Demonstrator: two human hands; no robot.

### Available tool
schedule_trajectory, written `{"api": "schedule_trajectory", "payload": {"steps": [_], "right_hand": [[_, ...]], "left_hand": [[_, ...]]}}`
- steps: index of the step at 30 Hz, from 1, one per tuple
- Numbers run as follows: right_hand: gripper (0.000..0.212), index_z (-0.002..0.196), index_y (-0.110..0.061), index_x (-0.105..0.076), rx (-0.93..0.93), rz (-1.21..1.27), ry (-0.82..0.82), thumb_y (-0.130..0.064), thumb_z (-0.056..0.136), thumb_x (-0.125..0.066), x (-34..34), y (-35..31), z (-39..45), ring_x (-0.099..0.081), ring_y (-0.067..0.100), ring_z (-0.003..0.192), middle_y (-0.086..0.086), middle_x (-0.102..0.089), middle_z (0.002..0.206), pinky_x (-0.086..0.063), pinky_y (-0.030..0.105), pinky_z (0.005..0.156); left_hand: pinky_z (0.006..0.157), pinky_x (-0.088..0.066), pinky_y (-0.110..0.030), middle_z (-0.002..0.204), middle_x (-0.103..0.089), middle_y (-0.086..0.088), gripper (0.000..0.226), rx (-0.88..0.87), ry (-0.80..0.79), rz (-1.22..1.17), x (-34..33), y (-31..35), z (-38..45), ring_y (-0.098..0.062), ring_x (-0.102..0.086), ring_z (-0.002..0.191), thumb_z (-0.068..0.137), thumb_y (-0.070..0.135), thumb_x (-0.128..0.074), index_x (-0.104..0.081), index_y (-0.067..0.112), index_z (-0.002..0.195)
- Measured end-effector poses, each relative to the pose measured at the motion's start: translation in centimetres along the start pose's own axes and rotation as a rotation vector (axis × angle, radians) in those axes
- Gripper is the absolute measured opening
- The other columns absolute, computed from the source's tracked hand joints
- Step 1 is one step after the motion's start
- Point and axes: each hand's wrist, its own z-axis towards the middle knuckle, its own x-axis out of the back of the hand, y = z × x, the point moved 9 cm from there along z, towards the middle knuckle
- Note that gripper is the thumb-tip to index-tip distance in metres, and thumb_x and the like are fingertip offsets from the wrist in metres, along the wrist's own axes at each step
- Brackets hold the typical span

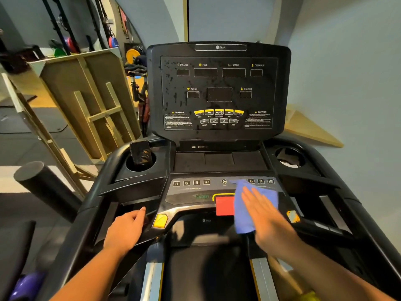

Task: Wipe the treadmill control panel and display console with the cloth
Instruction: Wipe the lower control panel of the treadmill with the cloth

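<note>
Right hand [263,213], fingers flat, presses the blue cloth [245,213] on the control panel [191,192], lower centre; left hand [128,227] grips the handrail [112,187]. Sweep evenly; the spotted display console [219,90] above needs wiping.

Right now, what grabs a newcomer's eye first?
The blue cloth pressed flat under the right hand on the lower control panel, just right of the red stop button. Above stands the dark display console, speckled with droplets on its left half. The left hand rests on the left handrail.

display console [219,92] labelled INCLINE, TIME, SPEED, DISTANCE
</note>
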Motion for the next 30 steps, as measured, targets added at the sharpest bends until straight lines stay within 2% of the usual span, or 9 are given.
{"api": "schedule_trajectory", "payload": {"steps": [4, 7, 12, 16, 17, 21, 25, 28, 30], "right_hand": [[0.013, 0.089, -0.01, -0.062, -0.615, 0.142, -0.13, -0.007, 0.077, -0.068, 2.8, 4.4, 3.2, -0.066, 0.018, 0.084, 0.003, -0.066, 0.09, -0.051, 0.025, 0.082], [0.071, 0.15, -0.009, -0.032, -0.347, 0.083, -0.109, -0.017, 0.087, -0.064, 1.8, -1.7, 5.8, -0.032, 0.033, 0.145, 0.017, -0.034, 0.156, -0.023, 0.04, 0.119], [0.09, 0.153, -0.007, 0.018, 0.235, 0.029, 0.015, -0.005, 0.079, -0.034, 0.4, -9.5, 2.5, 0.014, 0.032, 0.152, 0.01, 0.029, 0.159, 0.003, 0.041, 0.124], [0.09, 0.15, 0.0, -0.031, -0.177, 0.146, 0.102, -0.007, 0.071, -0.075, 0.0, 1.1, 1.4, -0.029, 0.03, 0.144, 0.004, -0.047, 0.146, -0.035, 0.034, 0.107], [0.087, 0.142, 0.0, -0.039, -0.323, 0.112, 0.108, -0.011, 0.068, -0.085, 1.1, 3.6, 1.3, -0.04, 0.008, 0.1, 0.002, -0.056, 0.13, -0.041, 0.031, 0.099], [0.074, 0.149, -0.004, -0.033, -0.568, 0.071, -0.092, -0.011, 0.084, -0.066, 3.2, 4.6, 3.0, -0.032, 0.027, 0.145, 0.012, -0.035, 0.156, -0.03, 0.036, 0.115], [0.086, 0.159, -0.008, -0.001, -0.299, 0.135, -0.12, -0.009, 0.091, -0.053, 2.3, 0.4, 4.7, 0.012, 0.029, 0.154, 0.01, 0.01, 0.167, 0.002, 0.04, 0.125], [0.063, 0.152, -0.011, -0.038, -0.381, 0.478, 0.071, 0.001, 0.091, -0.048, 3.9, 3.3, 3.3, -0.024, 0.026, 0.151, 0.007, -0.029, 0.163, -0.027, 0.041, 0.121], [0.033, 0.119, -0.01, -0.065, -0.637, 0.832, 0.254, 0.001, 0.09, -0.052, 5.5, 6.6, 1.5, -0.069, 0.024, 0.103, 0.011, -0.065, 0.121, -0.058, 0.039, 0.083]], "left_hand": [[0.079, -0.051, -0.038, 0.078, -0.071, 0.006, 0.05, -0.001, 0.017, 0.002, 0.3, 0.1, -0.1, -0.016, -0.066, 0.079, 0.106, 0.052, -0.032, -0.068, 0.03, 0.078], [0.078, -0.049, -0.038, 0.079, -0.07, 0.007, 0.048, -0.008, 0.015, -0.008, 0.3, 0.0, -0.2, -0.016, -0.065, 0.08, 0.106, 0.052, -0.032, -0.069, 0.032, 0.083], [0.074, -0.046, -0.034, 0.078, -0.07, 0.008, 0.048, -0.012, 0.003, 0.003, 0.1, 0.2, -0.2, -0.009, -0.064, 0.076, 0.108, 0.049, -0.032, -0.07, 0.029, 0.087], [0.072, -0.047, -0.033, 0.076, -0.07, 0.008, 0.05, -0.018, 0.009, 0.02, 0.1, 0.2, -0.1, -0.008, -0.064, 0.074, 0.108, 0.049, -0.031, -0.069, 0.029, 0.084], [0.071, -0.047, -0.033, 0.076, -0.07, 0.009, 0.05, -0.023, 0.012, 0.02, 0.1, 0.2, -0.1, -0.008, -0.064, 0.074, 0.108, 0.049, -0.031, -0.069, 0.029, 0.083], [0.077, -0.051, -0.038, 0.077, -0.071, 0.009, 0.051, -0.013, 0.002, 0.017, 0.0, -0.1, 0.1, -0.013, -0.066, 0.078, 0.106, 0.052, -0.031, -0.07, 0.031, 0.082], [0.076, -0.051, -0.037, 0.078, -0.071, 0.008, 0.05, -0.006, 0.002, 0.015, -0.1, -0.3, 0.1, -0.012, -0.065, 0.077, 0.107, 0.051, -0.031, -0.069, 0.03, 0.083], [0.076, -0.053, -0.037, 0.077, -0.071, 0.007, 0.049, -0.019, -0.003, 0.01, -0.1, 0.0, 0.2, -0.011, -0.066, 0.076, 0.108, 0.05, -0.032, -0.068, 0.028, 0.082], [0.077, -0.053, -0.037, 0.077, -0.071, 0.007, 0.049, -0.02, -0.011, 0.008, -0.1, 0.1, 0.2, -0.012, -0.067, 0.076, 0.108, 0.049, -0.032, -0.068, 0.028, 0.082]]}}
